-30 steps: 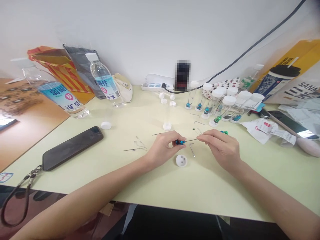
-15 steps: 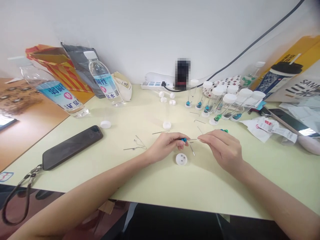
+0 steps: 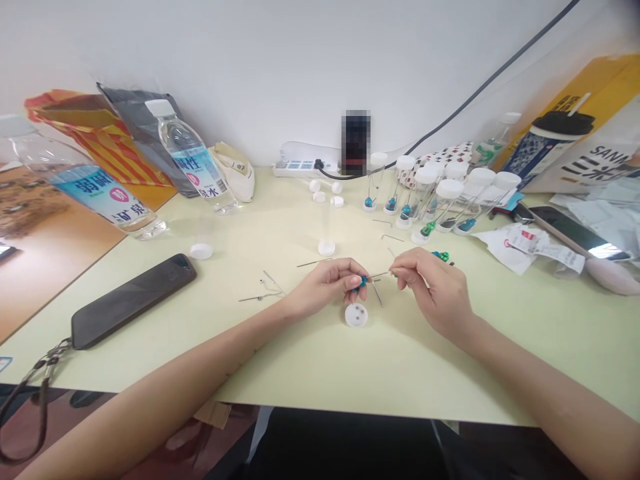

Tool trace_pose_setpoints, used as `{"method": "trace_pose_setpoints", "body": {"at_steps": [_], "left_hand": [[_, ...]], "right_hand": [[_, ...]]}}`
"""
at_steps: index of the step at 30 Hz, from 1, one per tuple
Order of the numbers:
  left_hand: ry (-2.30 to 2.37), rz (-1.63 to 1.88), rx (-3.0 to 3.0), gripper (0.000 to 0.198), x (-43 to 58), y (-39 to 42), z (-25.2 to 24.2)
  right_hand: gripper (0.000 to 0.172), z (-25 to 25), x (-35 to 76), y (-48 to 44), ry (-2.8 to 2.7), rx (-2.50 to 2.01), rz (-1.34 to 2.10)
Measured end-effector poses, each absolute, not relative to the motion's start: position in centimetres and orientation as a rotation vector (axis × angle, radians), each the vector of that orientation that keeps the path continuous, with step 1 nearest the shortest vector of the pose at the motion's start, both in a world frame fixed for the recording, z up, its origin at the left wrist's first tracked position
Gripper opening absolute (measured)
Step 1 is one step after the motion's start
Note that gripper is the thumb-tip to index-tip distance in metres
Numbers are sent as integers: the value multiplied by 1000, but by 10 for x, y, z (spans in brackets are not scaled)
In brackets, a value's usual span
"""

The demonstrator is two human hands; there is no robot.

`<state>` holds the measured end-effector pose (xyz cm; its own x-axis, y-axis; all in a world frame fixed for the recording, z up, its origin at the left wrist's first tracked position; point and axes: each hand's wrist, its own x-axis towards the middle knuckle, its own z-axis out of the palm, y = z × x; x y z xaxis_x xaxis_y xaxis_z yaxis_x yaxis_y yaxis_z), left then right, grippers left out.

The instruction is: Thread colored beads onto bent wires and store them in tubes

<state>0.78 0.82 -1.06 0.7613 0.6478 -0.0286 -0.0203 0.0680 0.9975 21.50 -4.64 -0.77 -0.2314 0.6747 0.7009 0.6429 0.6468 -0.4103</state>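
My left hand (image 3: pixel 325 283) pinches a small blue bead (image 3: pixel 361 281) at its fingertips. My right hand (image 3: pixel 433 290) pinches the far end of a thin metal pin (image 3: pixel 379 275) that runs into the bead. Both hands hover just above the pale table (image 3: pixel 450 360). A white cap (image 3: pixel 356 315) with small beads in it lies on the table right below the bead. More loose pins (image 3: pixel 270 283) lie to the left, and green and blue beads (image 3: pixel 440 255) sit just behind my right hand.
Several clear tubes with white caps (image 3: pixel 440 200) stand at the back right, with loose white caps (image 3: pixel 325 193) nearby. A black phone (image 3: pixel 133 300) lies at the left, beside two water bottles (image 3: pixel 187 163). A power strip (image 3: pixel 300 167), crumpled paper (image 3: pixel 530 250) and another phone (image 3: pixel 570 230) line the back and right.
The view has drifted, so everything sits a little more to the left. My hands stay together on the bead and pin, with the left fingers turned slightly on the bead.
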Motion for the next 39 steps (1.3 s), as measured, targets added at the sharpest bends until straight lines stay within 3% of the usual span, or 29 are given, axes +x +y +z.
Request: {"method": "trace_pose_setpoints", "body": {"at_steps": [8,12,24,33,39], "left_hand": [[574,469,1328,24,5,11,-12],[567,502,1356,21,5,12,-12],[542,690,1499,12,6,12,-13],[581,721,1686,10,4,8,-8],[589,861,1615,20,5,10,-11]], "right_hand": [[16,-13,213,-49,-1737,-1186,505],[17,-13,213,-49,-1712,-1204,558],[17,-8,216,-47,-2089,-860,-106],[19,-5,218,-49,-2096,-805,-199],[14,-6,217,-48,-2076,-843,-282]]}}
